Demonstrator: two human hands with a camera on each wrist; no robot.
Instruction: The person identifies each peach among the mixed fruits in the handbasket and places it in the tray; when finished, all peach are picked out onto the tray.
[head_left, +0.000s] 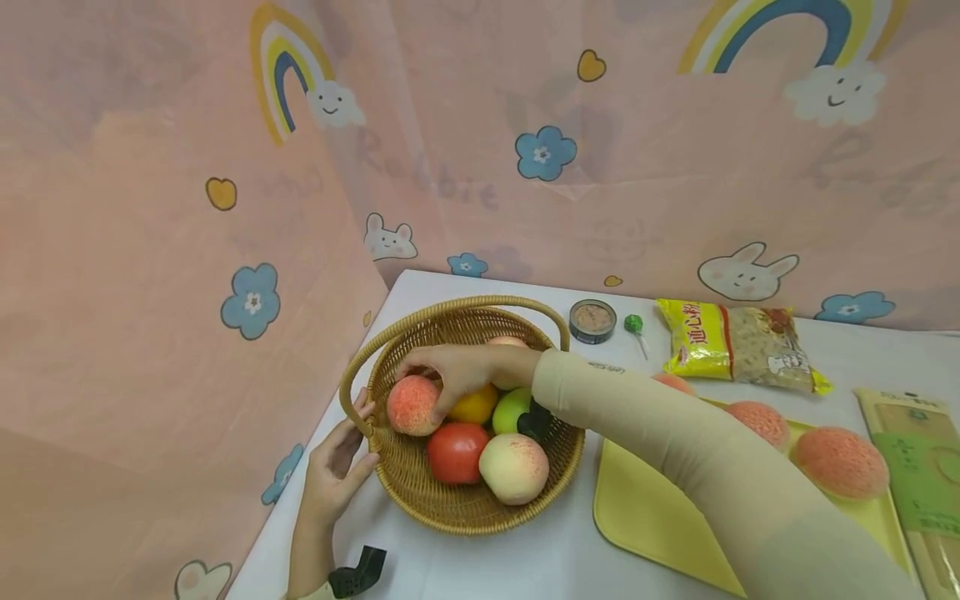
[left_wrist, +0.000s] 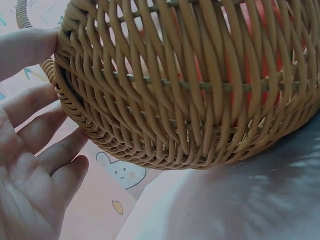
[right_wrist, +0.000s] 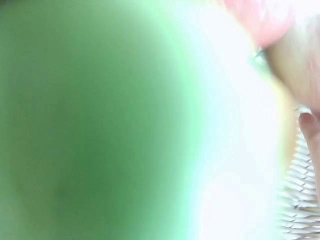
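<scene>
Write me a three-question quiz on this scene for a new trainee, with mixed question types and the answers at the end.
1. Multiple choice: which hand grips the pink peach beside the red fruit?
A) the left
B) both
C) the right

2. True or false: on the table, the green lollipop lies between the round tin and the yellow-fronted bag.

3. Short answer: what is the left hand touching?

Key:
1. C, the right hand.
2. True.
3. The wicker basket, at its left edge in the head view.
</scene>
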